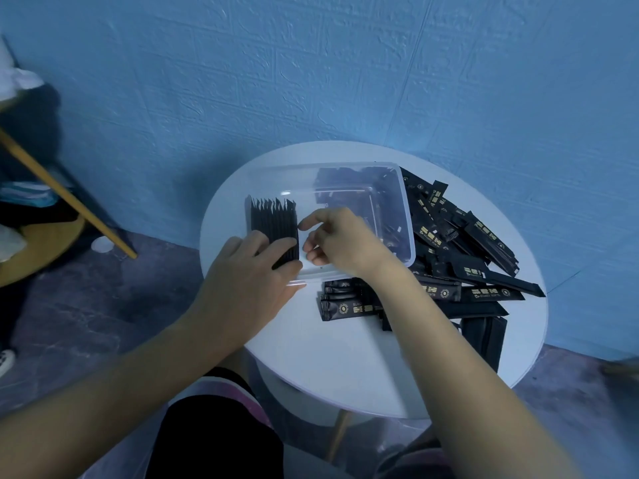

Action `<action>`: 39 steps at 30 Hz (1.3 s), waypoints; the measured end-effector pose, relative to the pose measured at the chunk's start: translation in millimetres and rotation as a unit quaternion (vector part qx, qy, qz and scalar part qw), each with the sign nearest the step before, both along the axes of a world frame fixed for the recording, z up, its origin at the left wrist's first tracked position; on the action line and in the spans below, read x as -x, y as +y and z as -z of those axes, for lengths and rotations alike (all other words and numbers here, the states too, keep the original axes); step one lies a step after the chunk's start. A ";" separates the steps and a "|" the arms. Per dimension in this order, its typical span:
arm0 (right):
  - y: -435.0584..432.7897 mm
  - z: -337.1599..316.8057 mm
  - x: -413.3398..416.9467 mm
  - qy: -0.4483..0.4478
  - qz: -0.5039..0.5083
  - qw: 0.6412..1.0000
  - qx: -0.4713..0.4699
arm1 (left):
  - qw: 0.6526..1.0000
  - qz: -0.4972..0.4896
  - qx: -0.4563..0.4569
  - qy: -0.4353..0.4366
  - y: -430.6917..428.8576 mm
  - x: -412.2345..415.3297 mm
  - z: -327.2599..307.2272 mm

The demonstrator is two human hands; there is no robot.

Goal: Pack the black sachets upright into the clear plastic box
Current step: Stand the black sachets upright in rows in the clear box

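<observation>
Currently mid-pack, with the filling of the clear plastic box [408, 216] judged barely begun. Laid flat over the near end of the row of sachets [273, 219], fingers straight and pressing rather than clasping: left hand [249, 271], seemingly bracing that upright row against the box wall on its far-left side. Just right of those fingertips, inside the box: right hand [339, 240], index and thumb reaching toward the face of the last sachet, other fingers loosely curled, nothing visible between them. Probably the moment of seating or squaring the newest sachet, not of fetching one. Right of the right hand, most of the box floor bare. Outside the box wall, beyond the right wrist: loose sachets [480, 250] heaped flat on the round white table [328, 357]. Beneath the right forearm, just beside the box's near rim: a small stack [345, 302], also lying flat. Next, likely: keep the left fingers pressing so the row cannot topple rightward, draw the right hand back to the small stack, pinch one sachet, turn it on edge and slide it against the row's open face.
</observation>
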State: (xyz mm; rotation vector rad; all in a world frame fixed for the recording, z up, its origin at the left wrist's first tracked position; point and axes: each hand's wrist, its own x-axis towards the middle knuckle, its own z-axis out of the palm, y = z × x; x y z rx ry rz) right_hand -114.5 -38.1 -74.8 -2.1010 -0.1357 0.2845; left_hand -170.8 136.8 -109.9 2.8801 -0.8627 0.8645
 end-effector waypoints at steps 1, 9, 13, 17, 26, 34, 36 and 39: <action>-3.6 -1.2 2.8 -0.019 -0.003 1.000 0.022 | 1.000 -0.002 -0.012 0.002 2.2 0.5 1.5; -48.8 -12.7 53.0 -0.180 0.010 0.983 0.044 | 1.000 -0.011 -0.017 0.003 6.3 -5.6 11.9; -71.1 -7.3 88.2 -0.226 -0.020 0.967 0.112 | 1.000 -0.013 -0.014 0.009 6.6 -6.0 11.5; -78.4 11.2 93.7 -0.233 -0.089 0.918 0.308 | 1.000 -0.013 -0.013 0.005 6.0 -6.5 11.7; -67.0 11.5 83.4 -0.210 -0.120 0.897 0.371 | 1.000 -0.021 -0.005 0.000 8.9 -11.2 13.2; -62.1 11.9 82.6 -0.230 -0.118 0.895 0.365 | 1.000 -0.013 0.008 -0.010 11.3 -13.9 14.4; -61.6 11.5 82.6 -0.237 -0.117 0.898 0.352 | 1.000 -0.013 0.012 -0.007 11.4 -13.6 13.5; -60.4 9.9 82.1 -0.245 -0.111 0.902 0.339 | 1.000 -0.013 0.010 0.003 11.1 -13.1 12.3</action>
